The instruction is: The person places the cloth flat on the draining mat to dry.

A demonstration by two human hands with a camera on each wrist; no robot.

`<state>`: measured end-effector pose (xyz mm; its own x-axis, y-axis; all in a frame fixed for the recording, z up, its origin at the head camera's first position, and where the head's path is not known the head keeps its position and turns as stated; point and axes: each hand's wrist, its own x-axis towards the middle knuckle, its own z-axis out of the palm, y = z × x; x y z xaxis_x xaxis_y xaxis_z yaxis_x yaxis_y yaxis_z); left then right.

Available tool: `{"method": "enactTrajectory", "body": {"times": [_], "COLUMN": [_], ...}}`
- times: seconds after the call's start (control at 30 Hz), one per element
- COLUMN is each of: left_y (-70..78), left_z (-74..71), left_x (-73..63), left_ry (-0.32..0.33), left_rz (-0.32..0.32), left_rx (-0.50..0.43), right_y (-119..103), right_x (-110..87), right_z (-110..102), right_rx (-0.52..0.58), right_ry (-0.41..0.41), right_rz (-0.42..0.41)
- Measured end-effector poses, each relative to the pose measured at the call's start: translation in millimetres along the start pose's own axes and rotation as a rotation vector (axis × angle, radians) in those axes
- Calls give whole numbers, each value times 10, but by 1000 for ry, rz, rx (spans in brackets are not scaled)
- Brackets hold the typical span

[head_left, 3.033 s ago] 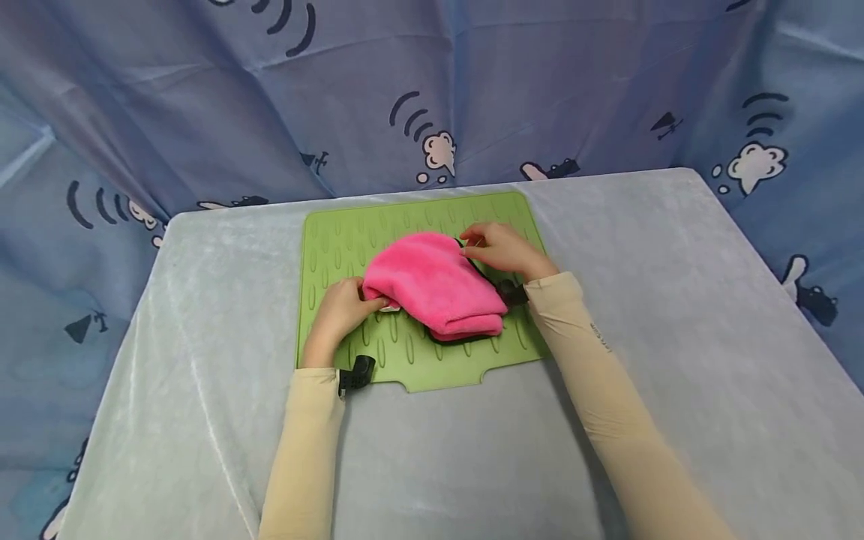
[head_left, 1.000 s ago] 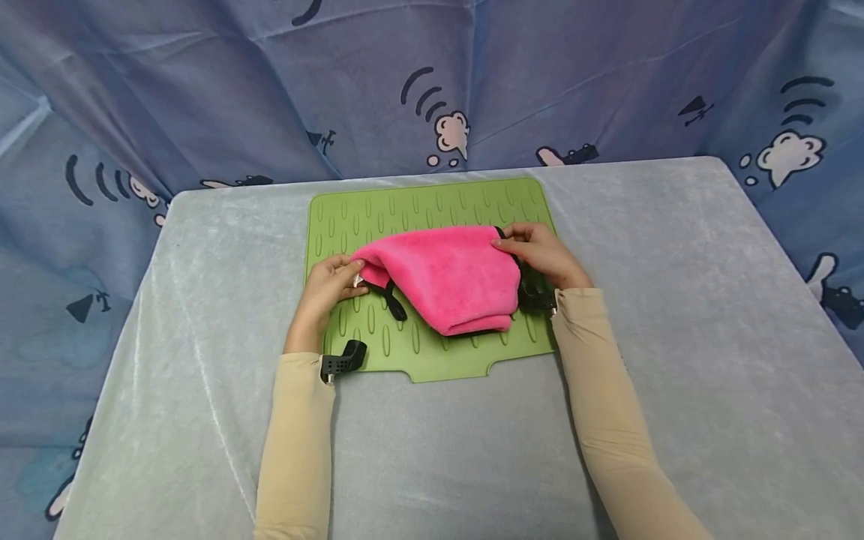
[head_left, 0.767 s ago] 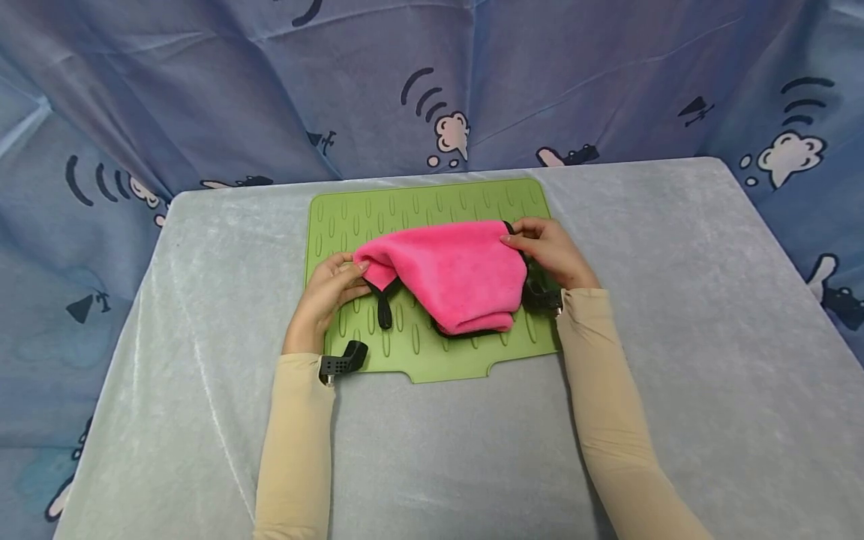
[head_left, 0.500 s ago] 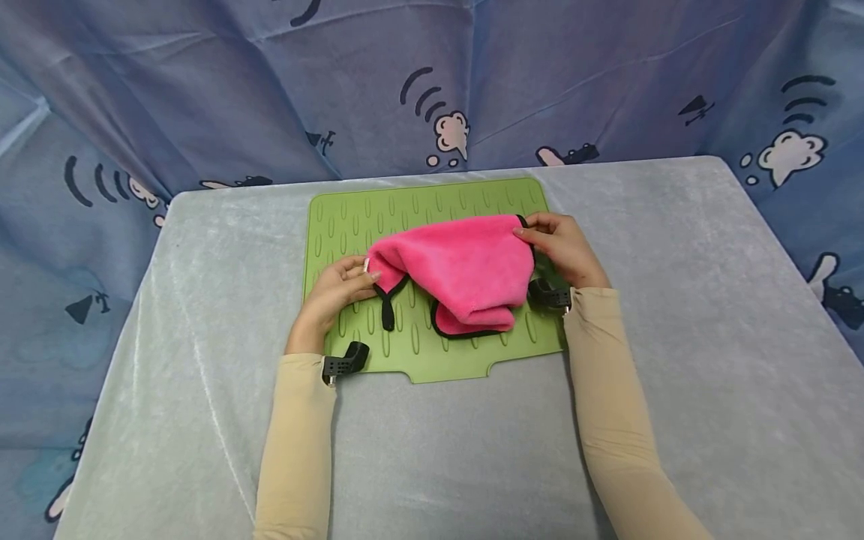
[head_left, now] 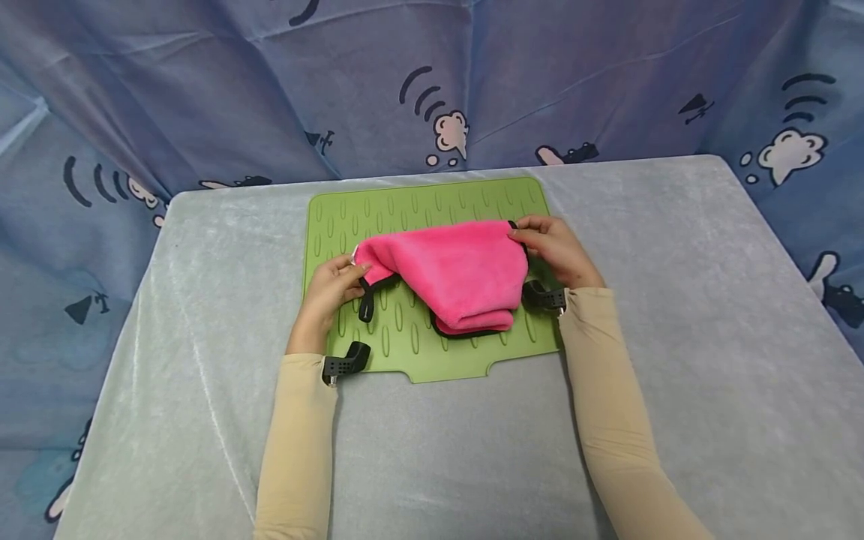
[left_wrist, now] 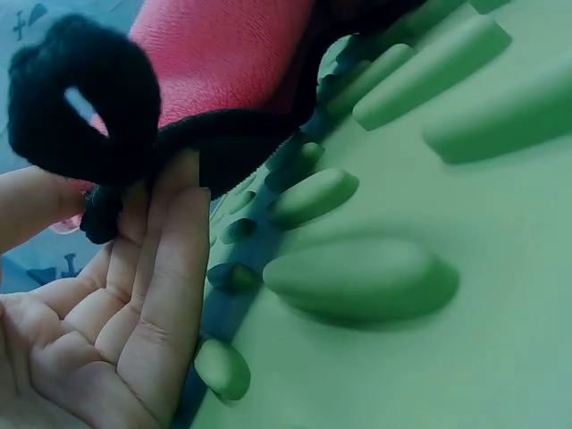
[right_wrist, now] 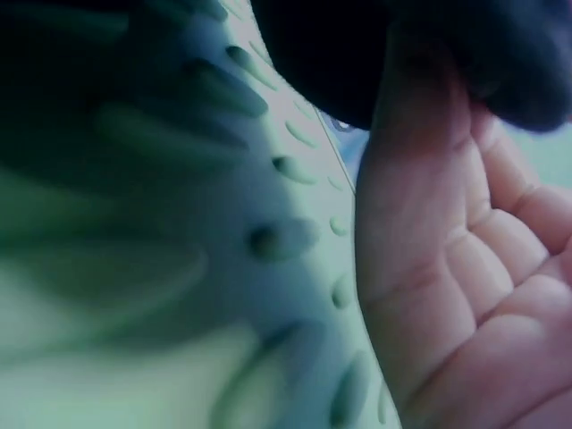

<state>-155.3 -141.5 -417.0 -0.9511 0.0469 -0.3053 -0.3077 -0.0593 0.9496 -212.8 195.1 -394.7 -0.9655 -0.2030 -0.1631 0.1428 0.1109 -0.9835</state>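
A pink plush towel [head_left: 459, 270] with black edging is stretched between my two hands over a green ridged mat [head_left: 439, 360]. My left hand [head_left: 327, 292] pinches its left corner between thumb and fingers, where a black hanging loop [head_left: 367, 306] dangles. That loop [left_wrist: 85, 98] looms large in the left wrist view, above the fingers. My right hand [head_left: 556, 251] pinches the upper right corner with the thumb on top. Lower down, the towel's front part is folded over on itself above the mat. In the right wrist view, dark cloth [right_wrist: 331, 54] hides the fingertips.
The mat lies on a table [head_left: 432, 465] covered in pale velvety cloth. Behind and at both sides hangs a blue patterned curtain [head_left: 337, 90]. A black wrist camera [head_left: 347, 360] is strapped to the left wrist, another [head_left: 543, 296] to the right.
Since three seconds ago, the towel has been spread wider and the right hand has moved right with its corner. Over the last half second, both hands have shifted slightly left, the loop swinging along.
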Motion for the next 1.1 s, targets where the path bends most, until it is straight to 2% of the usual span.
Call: {"method": "enactTrajectory", "body": {"times": [0.13,0.3,0.43,0.7,0.9,1.0,1.1], "left_y": [6,2,0,2,-6,-5,-5], "left_z": [-7,-11,-16,-3,4,0,-9], "left_x": [3,6,1,-2,0,4,9], "left_ry": [-13,-21,-19,-25,-28,-25,-32], "left_rz": [4,0,6,-1,-8,13,37], "left_rx": [0,19,16,-12,2,-52,-114], "right_y": [-5,33,64,56,30,19,12], "right_x": [11,53,70,35,2,-1,-1], "right_z": [53,137,166,62,-5,1,14], "right_rx": [24,-75,-125,-27,9,21,91], "right_ry": [18,31,9,90,106,102,95], "right_rz": [39,85,51,-24,-16,2,13]}}
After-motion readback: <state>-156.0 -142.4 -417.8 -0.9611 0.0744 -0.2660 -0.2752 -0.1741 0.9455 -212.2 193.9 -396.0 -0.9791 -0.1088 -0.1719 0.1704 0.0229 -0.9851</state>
